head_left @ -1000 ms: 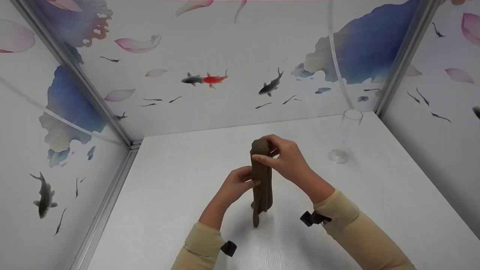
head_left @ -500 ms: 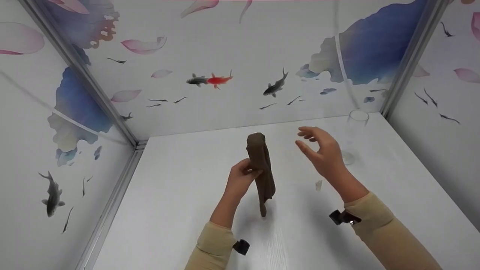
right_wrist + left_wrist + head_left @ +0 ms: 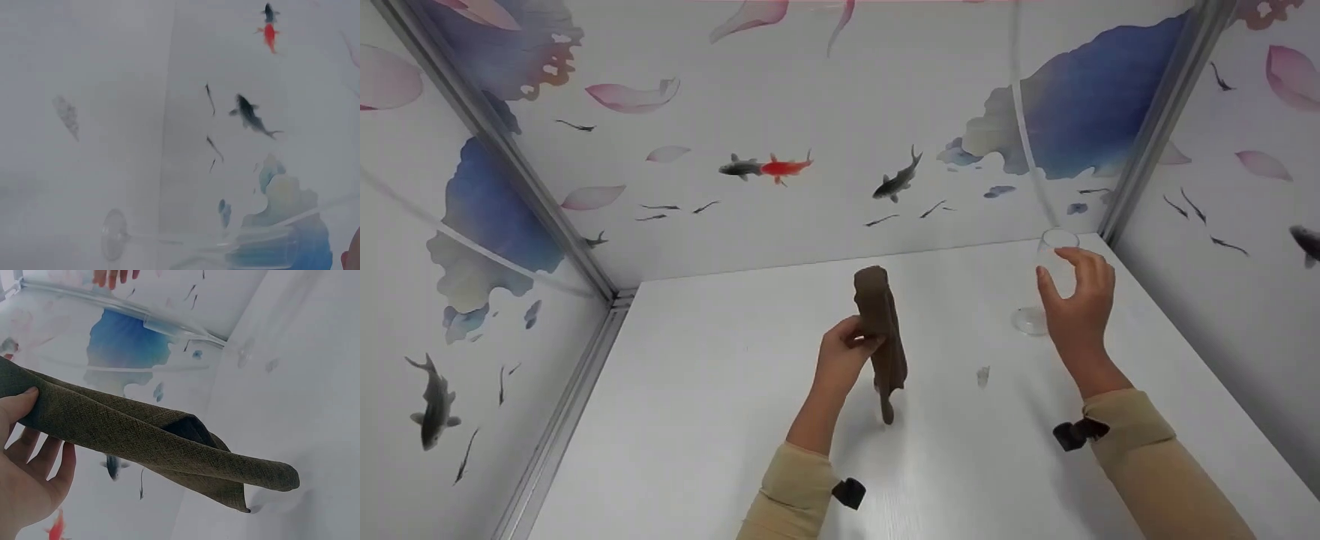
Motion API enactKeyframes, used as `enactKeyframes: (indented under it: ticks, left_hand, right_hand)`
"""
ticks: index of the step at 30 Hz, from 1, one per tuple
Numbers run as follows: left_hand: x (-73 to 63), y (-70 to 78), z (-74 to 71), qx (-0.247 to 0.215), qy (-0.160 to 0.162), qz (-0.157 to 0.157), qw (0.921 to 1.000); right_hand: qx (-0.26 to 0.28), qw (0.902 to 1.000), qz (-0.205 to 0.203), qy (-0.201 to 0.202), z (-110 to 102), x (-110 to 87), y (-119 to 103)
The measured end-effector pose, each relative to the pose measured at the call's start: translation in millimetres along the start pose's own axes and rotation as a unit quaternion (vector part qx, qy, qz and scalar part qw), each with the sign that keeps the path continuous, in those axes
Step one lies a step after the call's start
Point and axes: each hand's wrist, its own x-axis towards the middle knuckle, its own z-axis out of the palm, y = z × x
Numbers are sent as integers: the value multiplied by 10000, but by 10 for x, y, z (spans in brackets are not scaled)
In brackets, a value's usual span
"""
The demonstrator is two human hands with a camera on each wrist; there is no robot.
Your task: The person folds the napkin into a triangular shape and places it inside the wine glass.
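My left hand (image 3: 846, 352) pinches a folded brown cloth (image 3: 879, 322) near its middle, holding it upright above the table. In the left wrist view the cloth (image 3: 140, 424) looks rolled and layered, with a loose pointed corner; the thumb lies on top and the fingers beneath. My right hand (image 3: 1080, 307) holds nothing, its thumb and fingers spread in a wide curve. It overlaps a tall clear stemmed glass (image 3: 1027, 321) in the head view. The right wrist view shows the glass (image 3: 261, 247) whole, with a sliver of the hand (image 3: 352, 256) at the edge.
A small pale translucent patch (image 3: 983, 376) shows on the white table (image 3: 697, 405) between the cloth and the glass. White panels with painted fish and petals (image 3: 780, 97) enclose the back and sides, joined by metal corner posts (image 3: 1155, 112).
My right hand has let go of the cloth and moved right to the glass. The left hand keeps its grip, and the cloth has been raised slightly and tilted. The pale patch has come into view.
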Motion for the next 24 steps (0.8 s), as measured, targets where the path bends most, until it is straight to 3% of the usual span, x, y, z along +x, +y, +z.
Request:
enactKeyframes:
  ticks: [5, 12, 16, 24]
  left_hand:
    - [31, 6, 44, 16, 25, 16, 10000]
    - [81, 15, 122, 43, 27, 16, 10000]
    - [114, 8, 145, 74, 47, 21, 10000]
    - [136, -24, 161, -38, 62, 62, 10000]
  right_hand:
    - [-4, 9948, 980, -283, -20, 29, 271]
    - [45, 9723, 2077, -1068, -18, 58, 547]
    - [33, 9644, 2247, -1395, 20, 76, 665]
    - [-162, 9656, 2069, -1565, 81, 77, 807]
